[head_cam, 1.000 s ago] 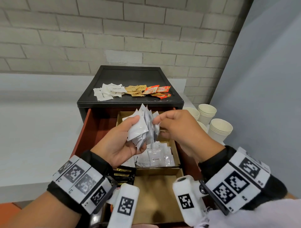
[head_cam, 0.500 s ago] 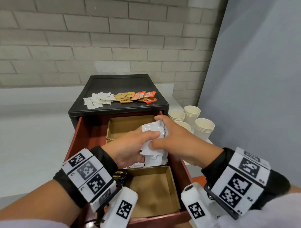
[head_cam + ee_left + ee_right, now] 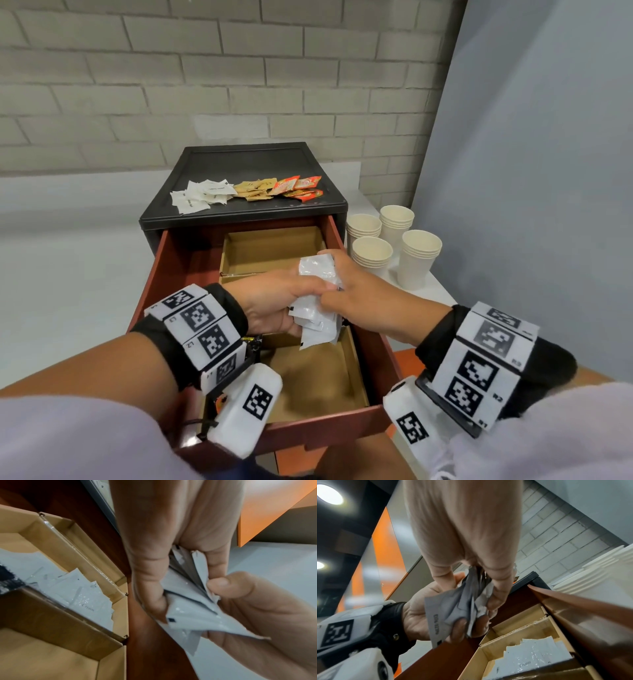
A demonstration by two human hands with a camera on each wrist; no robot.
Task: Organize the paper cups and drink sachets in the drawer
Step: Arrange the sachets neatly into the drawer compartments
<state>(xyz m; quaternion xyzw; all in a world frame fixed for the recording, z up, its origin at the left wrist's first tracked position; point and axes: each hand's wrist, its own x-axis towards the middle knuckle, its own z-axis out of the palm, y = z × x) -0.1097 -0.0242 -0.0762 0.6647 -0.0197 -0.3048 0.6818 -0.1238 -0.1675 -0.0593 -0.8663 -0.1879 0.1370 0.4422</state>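
Both hands hold one bundle of white sachets (image 3: 317, 274) above the middle cardboard compartment of the open red-brown drawer (image 3: 376, 346). My left hand (image 3: 291, 301) grips the bundle from the left, thumb on top. My right hand (image 3: 346, 291) pinches it from the right. The left wrist view shows the squeezed sachets (image 3: 188, 608) between the two hands. More white sachets (image 3: 530, 660), one marked "Cream", lie in the compartment below. Stacks of paper cups (image 3: 394, 246) stand right of the cabinet.
White sachets (image 3: 202, 195), brown sachets (image 3: 255, 190) and orange sachets (image 3: 298, 186) lie on the black cabinet top (image 3: 246, 161). The drawer's far cardboard box (image 3: 270, 246) and near cardboard box (image 3: 315, 383) show bare bottoms. A brick wall stands behind and a grey panel to the right.
The sachets were fanned out between my hands a second ago. Now they are pressed into one bundle and held lower over the drawer. The head view has pulled back.
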